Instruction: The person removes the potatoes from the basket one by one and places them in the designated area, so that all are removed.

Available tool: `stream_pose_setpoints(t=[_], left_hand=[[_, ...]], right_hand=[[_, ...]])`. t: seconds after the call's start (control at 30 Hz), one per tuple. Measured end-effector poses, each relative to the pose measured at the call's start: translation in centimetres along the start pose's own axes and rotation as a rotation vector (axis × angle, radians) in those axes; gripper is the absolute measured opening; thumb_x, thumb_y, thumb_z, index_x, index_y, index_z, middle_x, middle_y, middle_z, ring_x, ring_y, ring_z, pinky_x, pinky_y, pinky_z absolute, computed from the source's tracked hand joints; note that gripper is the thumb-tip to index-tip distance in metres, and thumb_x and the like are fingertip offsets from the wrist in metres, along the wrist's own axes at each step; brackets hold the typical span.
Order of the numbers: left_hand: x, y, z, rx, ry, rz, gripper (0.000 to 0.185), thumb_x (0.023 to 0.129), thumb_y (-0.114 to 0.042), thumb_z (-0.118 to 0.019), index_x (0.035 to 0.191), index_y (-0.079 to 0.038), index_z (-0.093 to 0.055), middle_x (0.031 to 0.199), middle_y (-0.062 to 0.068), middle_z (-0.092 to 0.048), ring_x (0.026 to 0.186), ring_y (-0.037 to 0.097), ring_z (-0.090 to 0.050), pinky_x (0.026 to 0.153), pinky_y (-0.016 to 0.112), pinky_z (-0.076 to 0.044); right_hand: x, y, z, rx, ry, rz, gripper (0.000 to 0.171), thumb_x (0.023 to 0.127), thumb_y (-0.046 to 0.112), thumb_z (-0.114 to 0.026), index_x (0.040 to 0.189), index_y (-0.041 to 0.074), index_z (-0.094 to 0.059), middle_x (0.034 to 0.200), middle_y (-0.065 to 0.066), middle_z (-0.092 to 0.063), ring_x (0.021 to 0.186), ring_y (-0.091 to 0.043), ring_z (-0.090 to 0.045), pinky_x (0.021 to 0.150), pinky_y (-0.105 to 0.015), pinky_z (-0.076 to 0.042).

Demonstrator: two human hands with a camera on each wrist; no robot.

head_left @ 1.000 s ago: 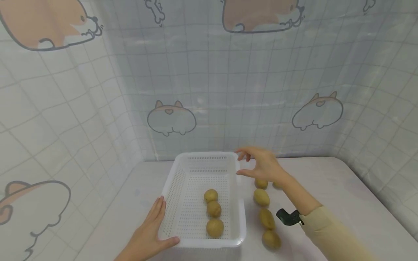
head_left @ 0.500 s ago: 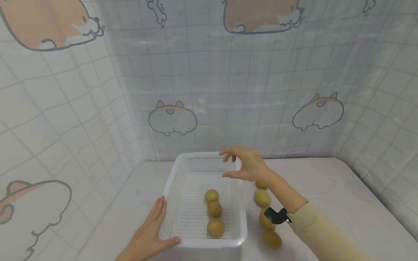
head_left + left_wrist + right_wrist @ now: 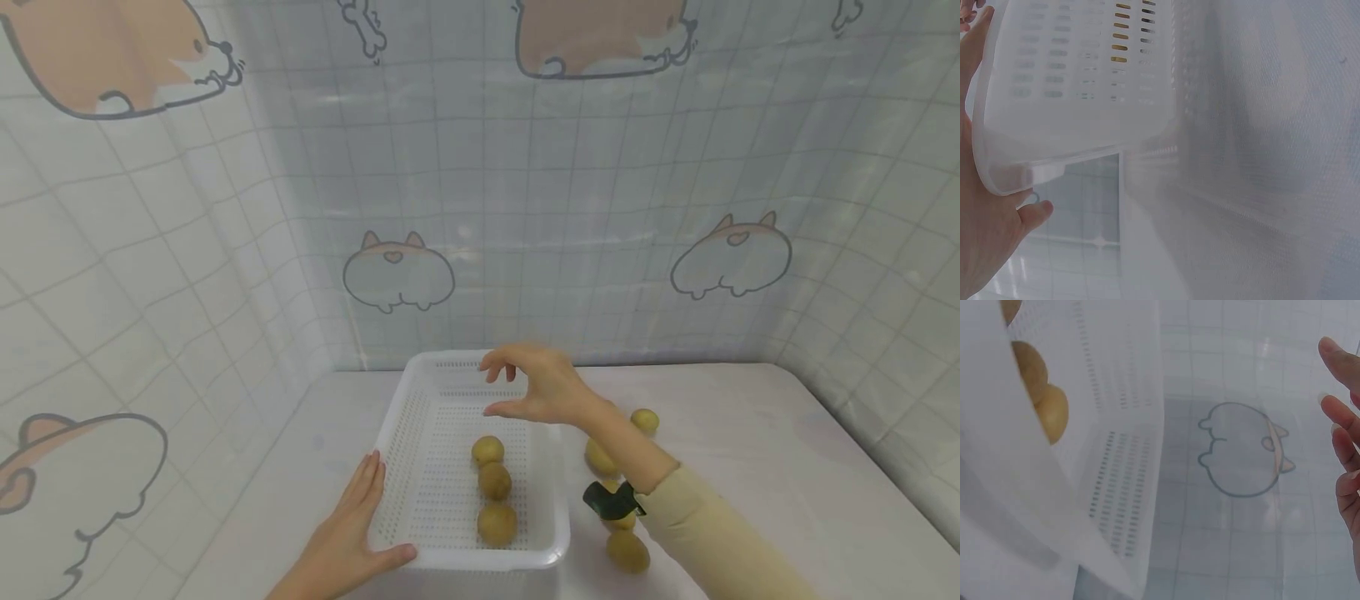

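Note:
A white perforated plastic basket stands on the table with three potatoes lined up inside. My left hand rests at its near left corner, fingers straight along the left rim and thumb on the front rim. In the left wrist view the same hand lies against the basket's outer edge. Above the basket's far right part hovers my right hand, thumb and bent fingers spread apart, holding nothing. The right wrist view has these fingers away from the basket wall.
Several loose potatoes lie in a rough row right of the basket, partly hidden by my right forearm. Another potato sits farther back. A dark green piece is at my right wrist. Patterned sheets enclose the white table.
My right hand has moved left from the basket's right rim to over its inside, with the forearm following. The potato farther back shows again. My left hand and the basket stay put.

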State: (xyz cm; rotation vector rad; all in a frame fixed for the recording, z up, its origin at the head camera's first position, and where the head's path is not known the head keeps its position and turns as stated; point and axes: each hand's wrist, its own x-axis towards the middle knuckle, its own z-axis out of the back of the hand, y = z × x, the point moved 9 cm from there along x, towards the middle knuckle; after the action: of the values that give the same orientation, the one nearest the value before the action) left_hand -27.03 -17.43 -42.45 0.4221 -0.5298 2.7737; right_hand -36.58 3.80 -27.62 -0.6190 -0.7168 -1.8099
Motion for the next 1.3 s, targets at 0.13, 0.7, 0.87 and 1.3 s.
stream_pose_setpoints(t=[0.13,0.7,0.87,1.3], left_hand=[[-0.1,0.2,-0.2,0.004,-0.01,0.0,0.112,0.066,-0.061,-0.067,0.14,0.007,-0.018,0.148,0.019,-0.011,0.137,0.024,-0.003,0.095,0.056,-0.032],[-0.1,0.1,-0.2,0.02,-0.017,0.005,0.111,0.064,-0.063,-0.067,0.138,0.008,-0.024,0.148,0.019,-0.016,0.134,0.035,-0.017,0.097,0.052,-0.031],[-0.2,0.0,0.0,0.031,-0.029,-0.002,0.111,0.064,-0.063,-0.067,0.138,0.008,-0.024,0.147,0.019,-0.017,0.135,0.032,-0.016,0.097,0.049,-0.03],[-0.2,-0.1,0.2,0.036,-0.054,-0.023,0.112,0.064,-0.064,-0.066,0.138,0.008,-0.024,0.147,0.018,-0.018,0.134,0.032,-0.017,0.099,0.006,0.005]], right_hand=[[0.5,0.6,-0.8,0.025,0.004,0.016,0.046,0.068,0.045,-0.075,0.104,0.022,-0.059,0.087,0.013,-0.062,0.075,-0.004,-0.052,0.066,-0.019,-0.042],[2.0,1.8,-3.1,0.051,-0.009,0.004,0.043,0.066,0.043,-0.077,0.1,0.023,-0.06,0.086,0.016,-0.06,0.074,0.0,-0.049,0.061,-0.015,-0.041],[2.1,1.4,-4.1,0.066,0.001,-0.01,0.044,0.067,0.044,-0.076,0.101,0.023,-0.059,0.086,0.016,-0.06,0.073,-0.003,-0.05,0.061,-0.016,-0.041],[1.7,-0.8,-7.0,0.123,0.075,-0.13,0.045,0.068,0.048,-0.073,0.102,0.023,-0.057,0.085,0.011,-0.062,0.072,-0.005,-0.052,0.06,-0.019,-0.042]])
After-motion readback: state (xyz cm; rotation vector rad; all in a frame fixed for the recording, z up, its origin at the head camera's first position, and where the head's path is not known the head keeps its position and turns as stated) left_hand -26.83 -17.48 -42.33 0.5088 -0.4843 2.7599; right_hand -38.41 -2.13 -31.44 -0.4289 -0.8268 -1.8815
